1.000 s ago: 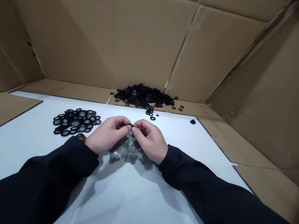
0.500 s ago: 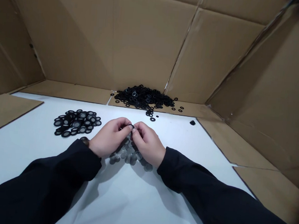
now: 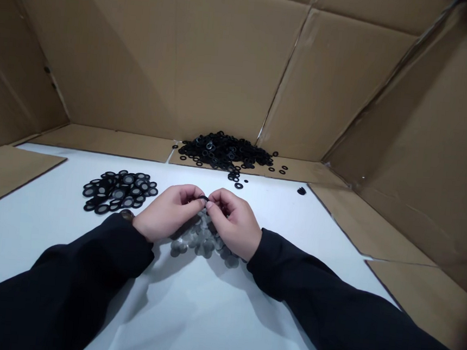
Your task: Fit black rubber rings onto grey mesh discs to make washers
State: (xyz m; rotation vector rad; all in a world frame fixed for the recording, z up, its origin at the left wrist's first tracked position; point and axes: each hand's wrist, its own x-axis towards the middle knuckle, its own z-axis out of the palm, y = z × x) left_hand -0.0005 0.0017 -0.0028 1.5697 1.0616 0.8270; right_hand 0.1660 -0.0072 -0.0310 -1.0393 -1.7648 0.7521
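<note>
My left hand [image 3: 169, 213] and my right hand [image 3: 235, 223] meet near the middle of the white table, fingertips pinched together on a small black ring [image 3: 204, 198]. Whether a disc sits inside the ring is too small to tell. Below and partly behind the hands lies a heap of grey translucent discs [image 3: 205, 243]. To the left of my left hand is a pile of black rings with grey centres [image 3: 118, 192]. A large heap of black rings [image 3: 223, 151] lies beyond both hands, against the cardboard.
Tall cardboard walls [image 3: 235, 61] stand at the back and both sides. Cardboard flaps [image 3: 403, 288] border the white table [image 3: 196, 324]. A few loose rings [image 3: 238, 186] lie before the back heap, and a small black piece [image 3: 301, 191] is at the right.
My left hand has shifted slightly to the left and its wrist has turned a little. Both hands keep their pinch, and the black ring between them appears flatter.
</note>
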